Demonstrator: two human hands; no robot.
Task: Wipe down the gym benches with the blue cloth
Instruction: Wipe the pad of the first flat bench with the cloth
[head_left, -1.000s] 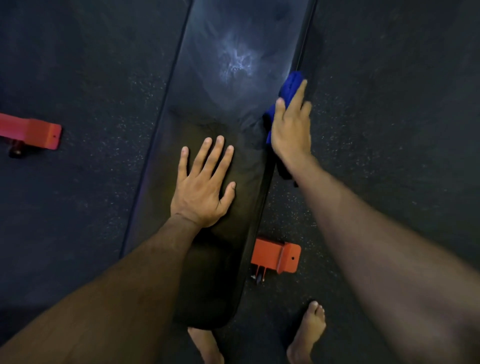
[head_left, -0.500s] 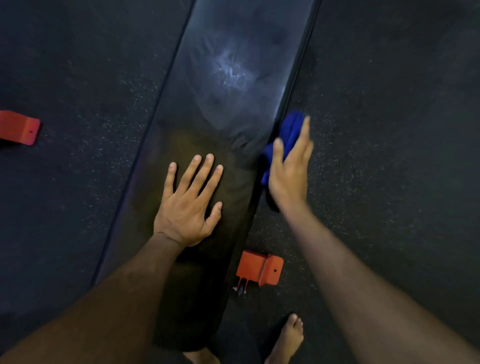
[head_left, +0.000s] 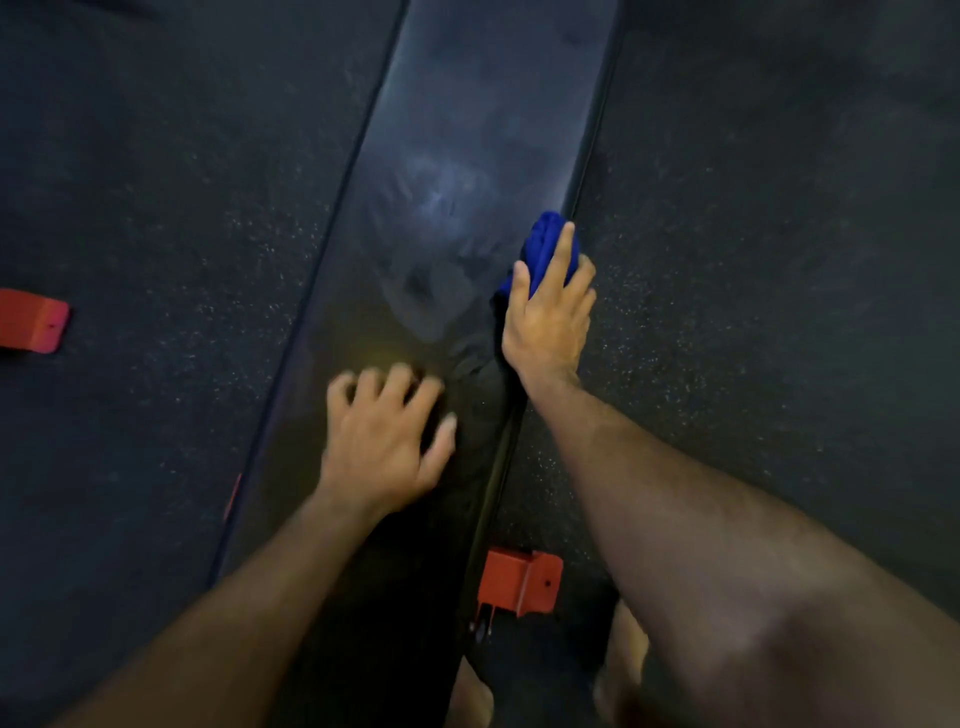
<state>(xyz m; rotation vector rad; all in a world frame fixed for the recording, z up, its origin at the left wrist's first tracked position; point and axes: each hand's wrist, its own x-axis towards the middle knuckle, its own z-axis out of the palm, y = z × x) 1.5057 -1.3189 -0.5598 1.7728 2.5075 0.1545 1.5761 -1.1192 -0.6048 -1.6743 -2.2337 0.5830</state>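
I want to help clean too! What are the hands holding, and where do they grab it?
The right hand holds the bunched blue cloth from on top, fingers laid over it against the bench's right edge. The left hand holds nothing.

left hand (head_left: 382, 439) curled (blurred), right hand (head_left: 548, 317) gripping
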